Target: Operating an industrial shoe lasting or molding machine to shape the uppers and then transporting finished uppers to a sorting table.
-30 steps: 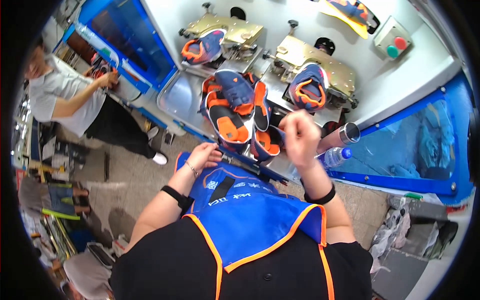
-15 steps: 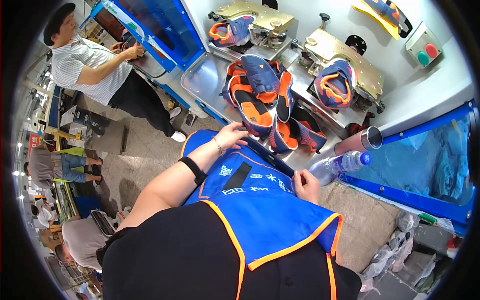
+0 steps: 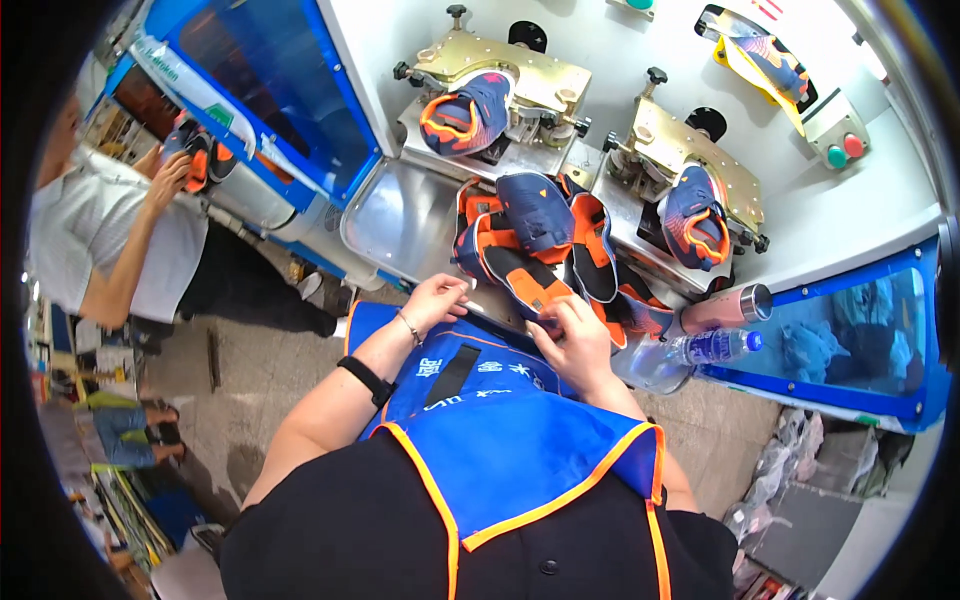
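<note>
My left hand (image 3: 437, 304) is over the near edge of the metal tray, its fingers bent and drawn together; what they pinch, if anything, is too small to name. My right hand (image 3: 577, 342) hovers close to the heap of shoes, thumb and bent fingers a little apart, with nothing visible between them. Navy-and-orange sneakers lie piled before my hands, one navy shoe (image 3: 537, 215) on top toe outward. Beneath it a shoe (image 3: 520, 275) shows its dark insole and orange lining. Two more sneakers, a left one (image 3: 468, 112) and a right one (image 3: 695, 218), sit in the machine's two stations.
Brass-coloured clamp plates (image 3: 500, 62) stand behind the tray (image 3: 385, 225). To the right are a pink tumbler (image 3: 727, 308) and a water bottle (image 3: 712, 346). A button box (image 3: 840, 135) is on the wall. At the left a co-worker (image 3: 120, 230) holds a shoe.
My right hand has moved left and up from the apron's side to beside the shoe pile. My left hand has shifted slightly down and its fingers have drawn in. The view has shifted.
</note>
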The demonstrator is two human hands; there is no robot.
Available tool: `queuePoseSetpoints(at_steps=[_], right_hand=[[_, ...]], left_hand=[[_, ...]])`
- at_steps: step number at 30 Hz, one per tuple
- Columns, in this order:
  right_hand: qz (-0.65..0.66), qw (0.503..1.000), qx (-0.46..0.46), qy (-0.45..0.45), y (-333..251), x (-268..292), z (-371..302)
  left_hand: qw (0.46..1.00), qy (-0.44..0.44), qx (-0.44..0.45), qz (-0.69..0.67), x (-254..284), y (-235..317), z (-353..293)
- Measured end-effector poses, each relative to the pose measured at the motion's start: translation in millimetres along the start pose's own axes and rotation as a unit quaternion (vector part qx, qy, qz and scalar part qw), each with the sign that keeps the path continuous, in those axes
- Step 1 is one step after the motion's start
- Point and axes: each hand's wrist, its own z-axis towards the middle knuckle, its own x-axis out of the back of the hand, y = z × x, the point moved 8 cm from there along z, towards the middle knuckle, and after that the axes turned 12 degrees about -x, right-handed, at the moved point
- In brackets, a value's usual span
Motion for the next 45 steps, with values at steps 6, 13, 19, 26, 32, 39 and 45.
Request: queuePoseSetpoints(at_steps=[6, 13, 19, 26, 32, 39, 45], right_hand=[[-0.081, 0.979, -0.059, 0.178, -8.9, -18.4, 77.3], [-0.072, 0.965, -0.249, 0.026, 59.3, -51.4, 119.9], [-0.098, 0.980, -0.171, 0.007, 30.3, -35.3, 109.6], [-0.313, 0.939, -0.070, 0.127, -36.5, -12.3, 87.3], [-0.347, 0.925, -0.148, 0.052, 38.9, -47.8, 51.3], [-0.286, 0.947, -0.098, 0.110, -26.1, -33.5, 23.0], [-0.380, 0.912, -0.123, 0.096, 32.6, -46.1, 20.2]], left_hand=[[0.998, -0.046, -0.030, 0.018, 41.9, 26.7, 45.9], [0.989, -0.149, 0.006, -0.005, 6.6, 31.0, 76.6], [0.985, -0.152, 0.043, -0.073, 10.8, 31.6, 76.2], [0.974, -0.192, 0.058, -0.110, 5.3, 24.8, 69.6], [0.968, -0.215, 0.042, -0.124, -7.6, 17.7, 60.2], [0.943, -0.255, 0.087, -0.194, -28.2, 22.5, 56.2], [0.949, -0.276, 0.105, -0.114, -21.2, 10.8, 61.5]])
